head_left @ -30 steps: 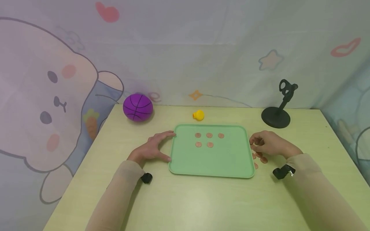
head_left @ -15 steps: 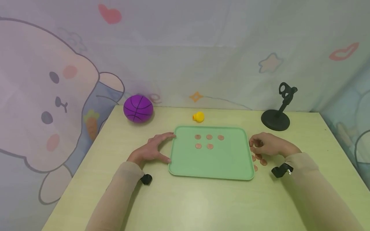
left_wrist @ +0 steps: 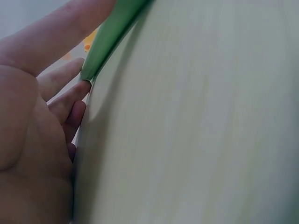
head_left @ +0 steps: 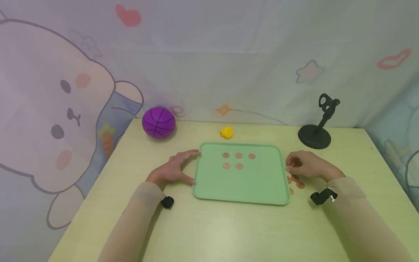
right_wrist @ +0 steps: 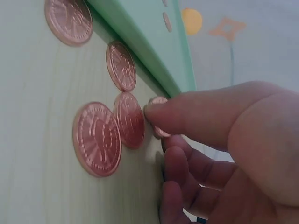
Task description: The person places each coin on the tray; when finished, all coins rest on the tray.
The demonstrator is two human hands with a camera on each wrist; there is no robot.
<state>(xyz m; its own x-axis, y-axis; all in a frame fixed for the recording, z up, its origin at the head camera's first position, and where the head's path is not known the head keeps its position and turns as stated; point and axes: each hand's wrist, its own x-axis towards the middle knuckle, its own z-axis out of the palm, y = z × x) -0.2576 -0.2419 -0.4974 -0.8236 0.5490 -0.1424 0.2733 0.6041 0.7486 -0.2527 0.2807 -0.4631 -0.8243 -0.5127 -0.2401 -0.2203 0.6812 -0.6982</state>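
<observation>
While the left hand (head_left: 170, 171) spreads thumb and fingers apart against the left rim of the green tray (head_left: 242, 187), the right hand (head_left: 307, 165) pinches a copper coin (right_wrist: 161, 122) just beside the tray's right edge. Four loose coins (right_wrist: 97, 139) lie near it on the table (head_left: 216, 233); five tray coins (head_left: 239, 155) sit three far, two near. Purple ball (head_left: 159, 122), yellow toy (head_left: 228, 133), black stand (head_left: 315, 137) behind.
</observation>
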